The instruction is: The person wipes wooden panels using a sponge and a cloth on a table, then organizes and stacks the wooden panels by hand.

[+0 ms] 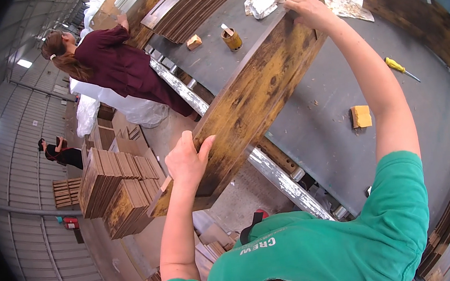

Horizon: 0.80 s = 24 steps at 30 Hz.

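Observation:
A long brown wood-grain board [255,89] is held tilted on edge in front of me, reaching from beyond the workbench's near edge up across the grey benchtop. My left hand [185,159] grips its near end, the thumb on the board and some fingers hidden. A small pale strip [167,183] sticks out just below that hand; I cannot tell what it is. At the far end my right hand [310,12] is closed over the board's upper edge. Just behind the board stand a brown-yellow pot [232,40] with a stick in it and a crumpled white cloth [268,1].
On the grey benchtop [340,160] lie a yellow block [361,116], another small block [194,42] and a yellow-handled screwdriver [399,67]. Stacked boards [192,7] fill the back. A person in maroon [114,64] works at left; another holds a board [418,21] at right. Panel stacks [113,193] stand left.

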### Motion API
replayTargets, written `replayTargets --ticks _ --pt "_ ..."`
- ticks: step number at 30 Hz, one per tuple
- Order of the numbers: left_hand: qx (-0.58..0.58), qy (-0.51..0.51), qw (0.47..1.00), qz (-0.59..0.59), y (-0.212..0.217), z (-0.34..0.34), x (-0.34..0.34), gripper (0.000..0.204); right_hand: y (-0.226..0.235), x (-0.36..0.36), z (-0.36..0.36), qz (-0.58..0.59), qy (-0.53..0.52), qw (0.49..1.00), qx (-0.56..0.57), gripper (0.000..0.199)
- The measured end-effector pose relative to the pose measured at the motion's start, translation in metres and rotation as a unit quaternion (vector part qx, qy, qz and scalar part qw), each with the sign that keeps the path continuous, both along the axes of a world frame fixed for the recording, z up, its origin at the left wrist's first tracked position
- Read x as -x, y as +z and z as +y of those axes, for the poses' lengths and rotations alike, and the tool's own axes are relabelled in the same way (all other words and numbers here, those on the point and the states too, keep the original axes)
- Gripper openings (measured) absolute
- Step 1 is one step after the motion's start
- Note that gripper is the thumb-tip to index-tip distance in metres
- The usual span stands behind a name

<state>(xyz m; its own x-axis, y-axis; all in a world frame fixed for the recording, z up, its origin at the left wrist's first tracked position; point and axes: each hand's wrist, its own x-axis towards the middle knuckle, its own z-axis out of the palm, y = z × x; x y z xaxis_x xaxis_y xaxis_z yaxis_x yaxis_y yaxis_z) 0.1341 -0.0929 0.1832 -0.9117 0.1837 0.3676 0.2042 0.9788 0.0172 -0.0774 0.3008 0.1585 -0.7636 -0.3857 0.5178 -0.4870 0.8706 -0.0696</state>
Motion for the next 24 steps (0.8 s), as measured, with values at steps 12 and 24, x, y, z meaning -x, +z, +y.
replayTargets --ticks 12,24 --pt "-0.045 -0.055 0.996 -0.051 0.005 -0.009 -0.007 0.036 -0.015 -0.02 0.022 0.083 -0.015 0.99 0.117 0.04" --pt "-0.085 -0.048 0.98 -0.175 0.019 -0.009 -0.008 0.029 -0.17 -0.245 0.044 -0.263 -0.403 0.866 0.134 0.057"
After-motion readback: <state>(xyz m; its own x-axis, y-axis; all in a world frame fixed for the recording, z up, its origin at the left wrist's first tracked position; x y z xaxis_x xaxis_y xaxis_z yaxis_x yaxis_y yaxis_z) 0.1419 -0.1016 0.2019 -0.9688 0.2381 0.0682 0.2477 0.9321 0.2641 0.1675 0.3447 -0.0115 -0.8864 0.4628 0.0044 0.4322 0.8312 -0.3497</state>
